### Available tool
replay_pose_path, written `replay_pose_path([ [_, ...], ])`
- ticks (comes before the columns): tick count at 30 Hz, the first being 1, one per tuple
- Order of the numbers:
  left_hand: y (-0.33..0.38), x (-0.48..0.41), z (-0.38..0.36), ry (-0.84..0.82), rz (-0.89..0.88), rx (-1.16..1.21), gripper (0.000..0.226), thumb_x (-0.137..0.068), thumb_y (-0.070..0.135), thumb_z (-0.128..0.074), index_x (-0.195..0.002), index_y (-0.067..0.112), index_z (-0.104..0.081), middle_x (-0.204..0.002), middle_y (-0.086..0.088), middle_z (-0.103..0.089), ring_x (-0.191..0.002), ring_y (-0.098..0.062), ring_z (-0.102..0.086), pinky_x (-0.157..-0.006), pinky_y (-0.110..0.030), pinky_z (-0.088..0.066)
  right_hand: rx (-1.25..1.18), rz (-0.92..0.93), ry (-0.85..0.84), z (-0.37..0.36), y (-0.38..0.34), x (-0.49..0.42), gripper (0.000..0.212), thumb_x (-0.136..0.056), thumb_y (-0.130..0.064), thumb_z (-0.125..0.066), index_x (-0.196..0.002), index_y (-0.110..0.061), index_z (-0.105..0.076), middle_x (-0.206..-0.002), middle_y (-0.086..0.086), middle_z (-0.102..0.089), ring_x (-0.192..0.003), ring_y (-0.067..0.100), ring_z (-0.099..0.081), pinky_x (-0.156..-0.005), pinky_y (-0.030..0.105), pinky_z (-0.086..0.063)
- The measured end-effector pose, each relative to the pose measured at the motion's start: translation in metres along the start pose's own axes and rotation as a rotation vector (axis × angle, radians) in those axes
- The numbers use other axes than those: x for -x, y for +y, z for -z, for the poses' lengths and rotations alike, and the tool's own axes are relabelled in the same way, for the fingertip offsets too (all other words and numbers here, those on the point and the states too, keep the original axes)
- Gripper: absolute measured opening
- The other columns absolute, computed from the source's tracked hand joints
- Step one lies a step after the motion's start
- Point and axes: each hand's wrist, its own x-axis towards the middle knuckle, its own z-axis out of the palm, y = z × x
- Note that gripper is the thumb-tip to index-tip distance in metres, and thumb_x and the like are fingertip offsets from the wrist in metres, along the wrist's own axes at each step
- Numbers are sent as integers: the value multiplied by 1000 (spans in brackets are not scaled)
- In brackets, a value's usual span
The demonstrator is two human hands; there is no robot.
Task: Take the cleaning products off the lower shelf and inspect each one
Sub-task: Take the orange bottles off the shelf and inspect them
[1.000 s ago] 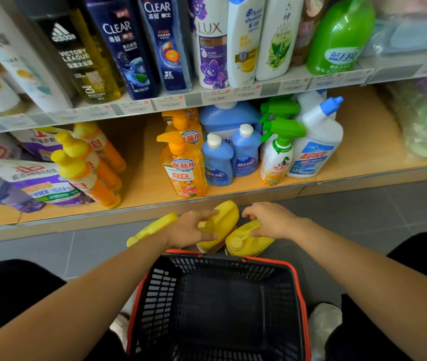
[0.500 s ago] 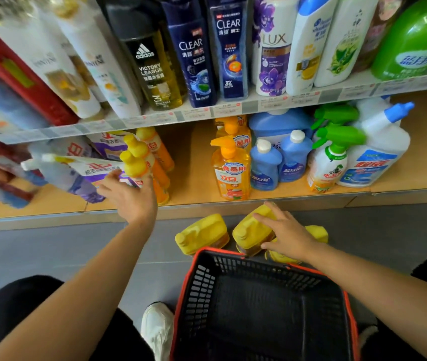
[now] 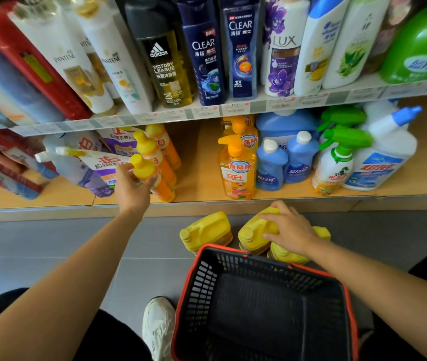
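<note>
Nearest: black-clad knees at both bottom corners, cut off by the frame, w/ a white shoe between them. Just right of it, a black mesh basket w/ red rim sits on the grey floor; nothing in it.

Beyond the basket's far rim, 3 yellow jugs on the floor. R grip is closed over the middle jug, fingers across the top, thumb on the near side. Left jug stands free, just beside it. Third jug is mostly hidden under the R wrist. No jug labels readable.

Lower shelf: L grip is wrapped round the neck of the front orange btl, yellow cap, first in a row of 3, at the shelf's front edge. Its label is covered by the fingers. Left of it lie purple-white refill pouches, red Chinese text, partly blurred. Right, well apart: orange pump btl reading 立白 / 食品用, blue btls w/ white caps, green-trigger spray, and a white btl w/ blue angled spout.

Upper shelf, tops cut off: Pantene, adidas Victory League, 2x Clear, Lux. Price strips too blurred to read.
</note>
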Motion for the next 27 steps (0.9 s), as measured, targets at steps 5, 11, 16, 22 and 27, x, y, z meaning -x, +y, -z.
replay_pose_path([
  [5, 10, 32, 22, 19, -190, 109, 47, -85, 30, -81, -118, 28, -48, -107, 16, -63, -99, -7, -64, -88, -34, -59, 39, -33, 16, 12, -14, -6, 66, -90, -57, -62, -149, -35, -44, -150, 0, -38, -135, 31, -35, -108, 46, -39],
  [11, 60, 82, 47, -169, -324, 323, 32, -91, 26, -75, -117, 19, -58, -101, 10, -70, -91, -11, -67, -70, -21, -56, -602, 173, 21, 36, -69, 15, 65, -82, -44, -80, -141, -29, -56, -137, -7, -54, -128, 15, -52, -103, 34, -45],
  [16, 82, 138, 37, -360, -178, 557, 26, -94, 26, -67, -117, 14, -61, -98, 0, -74, -86, -14, -70, -74, -28, -57, -862, 258, -24, 50, -107, 63, 85, -64, -53, -88, -137, -35, -49, -129, -15, -62, -115, 3, -62, -97, 27, -52],
  [22, 123, 170, 39, -577, 9, 619, 39, -93, 42, -64, -126, 22, -62, -107, 4, -76, -101, -16, -73, -74, -27, -59, -1137, 155, 17, 70, -116, 111, 69, -67, -18, -93, -119, -34, -51, -120, 1, -66, -104, 16, -70, -90, 38, -59],
  [27, 137, 181, 52, -775, -46, 642, 40, -93, 15, -66, -131, 18, -57, -118, -8, -72, -108, -26, -71, -90, -41, -59, -1554, 92, -175, 80, -123, 145, 65, -73, -18, -79, -134, -21, -56, -121, 7, -71, -102, 23, -71, -78, 37, -59],
])
